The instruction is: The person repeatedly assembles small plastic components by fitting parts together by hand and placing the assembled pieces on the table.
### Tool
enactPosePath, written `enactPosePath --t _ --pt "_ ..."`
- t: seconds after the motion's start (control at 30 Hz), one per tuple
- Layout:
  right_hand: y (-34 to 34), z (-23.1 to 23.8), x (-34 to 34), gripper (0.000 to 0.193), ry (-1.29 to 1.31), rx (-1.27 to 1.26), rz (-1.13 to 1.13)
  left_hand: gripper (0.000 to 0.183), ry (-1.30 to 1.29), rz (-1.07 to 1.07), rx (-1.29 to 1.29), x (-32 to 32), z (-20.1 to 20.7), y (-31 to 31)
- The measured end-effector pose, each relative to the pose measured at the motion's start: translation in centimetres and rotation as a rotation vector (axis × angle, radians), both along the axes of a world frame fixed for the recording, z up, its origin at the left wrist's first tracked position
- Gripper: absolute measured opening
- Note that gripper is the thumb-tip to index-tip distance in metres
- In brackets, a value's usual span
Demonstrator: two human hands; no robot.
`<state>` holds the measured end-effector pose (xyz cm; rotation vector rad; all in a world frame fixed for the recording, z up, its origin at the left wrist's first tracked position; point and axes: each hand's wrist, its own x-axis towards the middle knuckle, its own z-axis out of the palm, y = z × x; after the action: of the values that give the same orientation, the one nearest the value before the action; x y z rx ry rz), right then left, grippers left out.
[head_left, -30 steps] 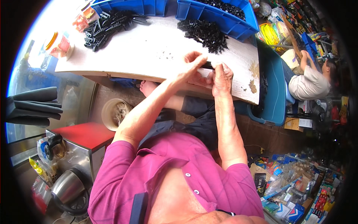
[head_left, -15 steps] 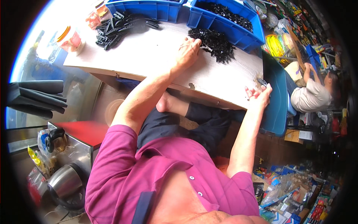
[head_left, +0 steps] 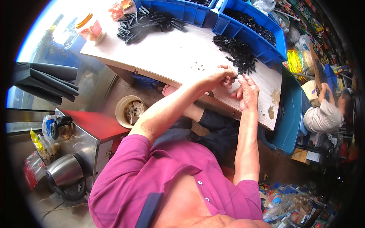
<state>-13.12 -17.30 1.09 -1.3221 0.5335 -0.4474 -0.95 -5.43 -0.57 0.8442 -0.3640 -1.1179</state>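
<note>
Seems to hold a small dark piece (head_left: 237,76) between the curled fingertips of left hand (head_left: 223,76) and right hand (head_left: 248,94); cannot tell either grip as clamped or loose, nor the piece's long axis. Hovers over the pale wood-grain tabletop (head_left: 171,53), just short of a loose heap of tiny black plastic parts (head_left: 237,52), both hands similarly near. Beyond, in an open rectangular blue plastic bin (head_left: 262,51), more black bits (head_left: 251,28).

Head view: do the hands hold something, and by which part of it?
The left hand and right hand seem to pinch a small dark piece; which part cannot be told.
</note>
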Motion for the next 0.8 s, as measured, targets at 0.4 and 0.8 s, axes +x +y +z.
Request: enactPosePath --t 0.4,0.8 --pt "0.3 -0.7 0.8 0.028 0.004 -0.088 -0.087 0.015 -0.039 0.198 0.043 -1.5 -0.8 -0.5" --pt "0.8 -0.3 0.8 0.024 0.005 -0.118 -0.076 0.010 -0.106 0.224 -0.082 -1.7 -1.8 -1.1"
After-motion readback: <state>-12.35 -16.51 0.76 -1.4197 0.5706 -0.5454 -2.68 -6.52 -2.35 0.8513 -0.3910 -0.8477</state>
